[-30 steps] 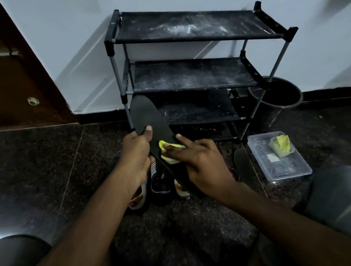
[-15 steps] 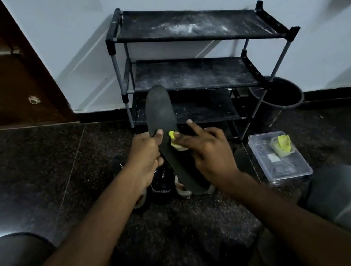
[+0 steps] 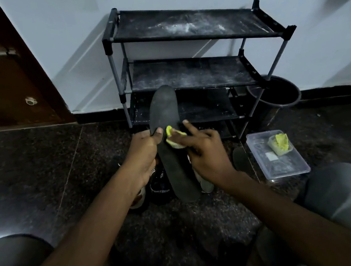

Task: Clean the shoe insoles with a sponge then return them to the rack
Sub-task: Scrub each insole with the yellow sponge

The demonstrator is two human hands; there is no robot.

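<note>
In front of the rack (image 3: 185, 74), a black insole (image 3: 171, 162) is held lengthwise, far end raised, gripped by the left hand (image 3: 144, 156). A yellow sponge (image 3: 174, 141) is pinched against it by the right hand (image 3: 206, 155). A yellow-green scrap is held in a clear tub (image 3: 285, 170) alongside.

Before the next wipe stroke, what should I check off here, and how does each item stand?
1. Insole steadied: ok. The left hand grips its left edge, thumb on top.
2. Sponge on the surface: ok. The right hand holds it against the insole's middle.
3. Toe end already wiped: cannot tell. The surface is dark all over.
4. Rack ready for the return: not ok. White dust covers the top shelf.
5. Second insole close by: ok. It lies on the floor beside the clear box.
</note>
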